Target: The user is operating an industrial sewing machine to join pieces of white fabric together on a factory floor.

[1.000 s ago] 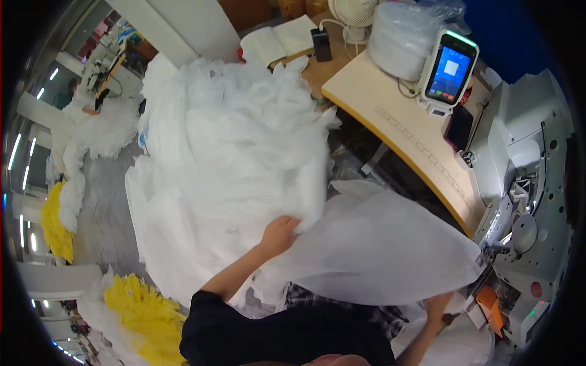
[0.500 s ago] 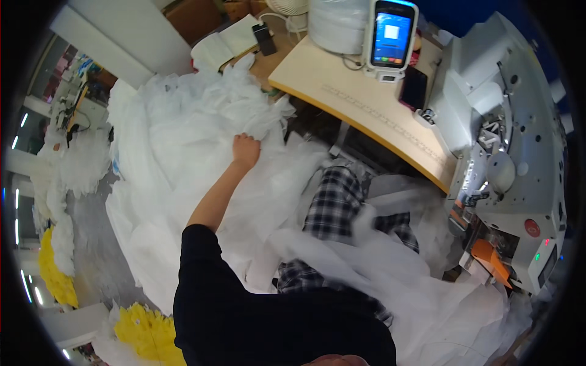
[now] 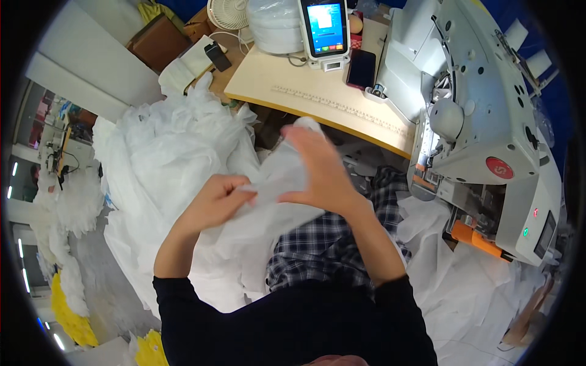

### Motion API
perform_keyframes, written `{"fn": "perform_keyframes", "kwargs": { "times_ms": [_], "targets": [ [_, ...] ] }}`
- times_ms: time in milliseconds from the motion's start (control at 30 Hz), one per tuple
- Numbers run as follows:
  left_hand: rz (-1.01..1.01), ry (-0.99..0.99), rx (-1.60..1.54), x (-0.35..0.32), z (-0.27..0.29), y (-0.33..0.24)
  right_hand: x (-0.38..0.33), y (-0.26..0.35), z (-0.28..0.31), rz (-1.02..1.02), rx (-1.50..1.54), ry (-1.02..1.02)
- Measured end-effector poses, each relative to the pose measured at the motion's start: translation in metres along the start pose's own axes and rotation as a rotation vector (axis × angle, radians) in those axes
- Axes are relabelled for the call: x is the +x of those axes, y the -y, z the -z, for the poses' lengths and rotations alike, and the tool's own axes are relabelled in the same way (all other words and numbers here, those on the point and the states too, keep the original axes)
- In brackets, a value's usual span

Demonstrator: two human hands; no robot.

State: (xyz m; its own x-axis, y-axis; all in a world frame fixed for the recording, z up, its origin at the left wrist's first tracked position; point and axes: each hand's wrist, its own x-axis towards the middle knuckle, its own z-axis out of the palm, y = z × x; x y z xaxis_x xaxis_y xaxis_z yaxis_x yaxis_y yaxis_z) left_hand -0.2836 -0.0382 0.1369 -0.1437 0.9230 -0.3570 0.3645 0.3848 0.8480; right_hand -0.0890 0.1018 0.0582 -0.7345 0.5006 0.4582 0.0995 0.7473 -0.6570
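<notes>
A sheet of thin white non-woven fabric (image 3: 278,201) spans the space between my two hands, above my lap. My left hand (image 3: 221,200) is closed on its left edge, thumb against the curled fingers. At the right side of the fabric, my right hand (image 3: 323,174) has its thumb and fingers wide apart, with the cloth lying between and behind them. Motion smears its fingertips. A large heap of similar white fabric (image 3: 174,152) rises to the left, partly behind the left hand.
Ahead stands a pale table (image 3: 305,91) with a printed ruler, a handheld terminal (image 3: 325,33) and a dark phone (image 3: 361,68). A grey-white machine (image 3: 470,116) fills the right side. More white fabric (image 3: 458,287) lies below it. Yellow fabric (image 3: 70,311) is at the far left.
My left hand has drawn back from the heap with a sheet of fabric. My right hand has come into view beside it. The view has shifted rightward.
</notes>
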Motion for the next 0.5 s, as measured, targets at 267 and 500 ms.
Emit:
{"fn": "perform_keyframes", "kwargs": {
  "times_ms": [267,500],
  "targets": [
    [-0.205,0.033,0.184,0.007,-0.030,-0.020,-0.071,0.018,0.065,-0.592,0.291,-0.250],
    [-0.679,0.141,0.278,0.085,-0.140,0.004,-0.206,0.040,0.162,-0.960,-0.728,-0.641]
  ]
}}
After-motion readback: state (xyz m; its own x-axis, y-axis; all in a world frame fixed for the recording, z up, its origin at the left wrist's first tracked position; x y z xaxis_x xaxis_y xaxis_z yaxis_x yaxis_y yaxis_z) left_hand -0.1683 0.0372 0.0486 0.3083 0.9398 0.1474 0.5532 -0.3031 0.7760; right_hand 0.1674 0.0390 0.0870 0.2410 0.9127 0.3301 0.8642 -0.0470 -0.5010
